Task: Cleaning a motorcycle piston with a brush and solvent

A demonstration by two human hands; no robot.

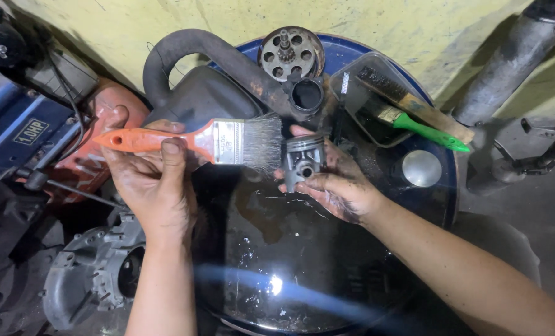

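Note:
My left hand grips the orange handle of a flat paintbrush, whose grey bristles point right and reach the top of a small metal piston. My right hand, smeared with black grease, holds that piston from below and from the right, with its pin hole facing me. Both hands hover over the wet black top of a blue drum.
On the drum's far side lie a perforated round metal part with a gear shaft, a black curved hose and a dark tray holding two more brushes, one green-handled. An engine casing sits lower left, a blue machine at far left.

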